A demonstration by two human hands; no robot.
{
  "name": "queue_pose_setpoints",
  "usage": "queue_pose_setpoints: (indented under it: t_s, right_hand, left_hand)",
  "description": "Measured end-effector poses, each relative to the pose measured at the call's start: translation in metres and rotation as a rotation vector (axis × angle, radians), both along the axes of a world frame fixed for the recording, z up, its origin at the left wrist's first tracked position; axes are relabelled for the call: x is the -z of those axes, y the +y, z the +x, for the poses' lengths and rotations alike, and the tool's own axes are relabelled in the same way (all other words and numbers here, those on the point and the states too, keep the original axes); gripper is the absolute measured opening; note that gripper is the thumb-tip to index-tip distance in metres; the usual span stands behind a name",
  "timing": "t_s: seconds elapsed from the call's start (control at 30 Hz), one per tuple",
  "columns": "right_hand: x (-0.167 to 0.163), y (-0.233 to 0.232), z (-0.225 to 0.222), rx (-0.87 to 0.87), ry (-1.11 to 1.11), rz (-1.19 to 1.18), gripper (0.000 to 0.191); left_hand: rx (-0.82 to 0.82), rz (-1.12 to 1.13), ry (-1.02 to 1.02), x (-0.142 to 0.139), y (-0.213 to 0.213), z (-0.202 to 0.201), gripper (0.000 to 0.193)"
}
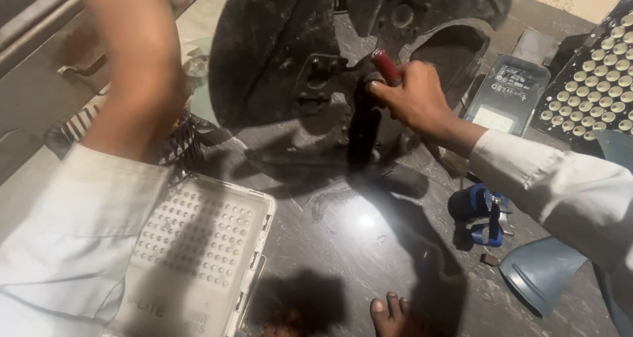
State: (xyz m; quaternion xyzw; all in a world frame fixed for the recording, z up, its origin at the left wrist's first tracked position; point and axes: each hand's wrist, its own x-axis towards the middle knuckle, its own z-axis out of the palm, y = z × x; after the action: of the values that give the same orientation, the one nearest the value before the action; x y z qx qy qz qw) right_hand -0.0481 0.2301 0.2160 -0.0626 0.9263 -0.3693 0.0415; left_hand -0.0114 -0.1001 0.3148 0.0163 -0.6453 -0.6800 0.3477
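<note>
We take the big black cast-metal lamp housing (283,53) lying on the dark polished floor (369,245) as our landmark. Our right hand (412,99) sits at the housing's near edge, fingers wrapped tight around the red-handled screwdriver (386,66), whose red grip sticks up above the fist while the shaft drops out of sight behind the fingers toward a dark bracket. Our left hand is out of view; only the bare forearm (135,66) reaches up past the housing's left side, so we cannot tell how its fingers stand.

We judge the step in hand to be working a fastener on the housing. The next turn seems to call for the tip staying seated and the housing held steady.

In front of the housing, to its left, lies a white rectangular LED lens panel (198,251). To its right sit a grey rectangular driver box (511,93), a black panel studded with round lenses (593,80), a blue-wrapped clamp (481,212) and a grey plastic shade (541,271). A bare foot (392,314) rests on the floor well in front.
</note>
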Motion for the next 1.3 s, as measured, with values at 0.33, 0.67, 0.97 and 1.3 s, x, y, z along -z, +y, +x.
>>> queue_pose_setpoints:
  t_s: [0.33,0.67,0.97,1.3]
  right_hand:
    - [0.014,-0.024,-0.030,-0.042,-0.072,0.335,0.055]
    - [0.059,-0.068,-0.113,-0.244,-0.120,0.613,0.053]
    - [0.119,-0.037,-0.103,-0.361,-0.176,0.629,0.046]
    - [-0.029,0.040,-0.039,-0.009,-0.213,0.886,0.054]
  left_hand:
    - [-0.015,-0.212,-0.565,0.171,-0.005,-0.006,0.038]
    - [-0.008,-0.404,-0.691,0.231,0.000,-0.005,0.038]
    - [0.240,0.074,-1.119,0.266,0.015,0.024,0.030]
    - [0.110,0.052,-0.700,0.235,0.009,-0.105,0.028]
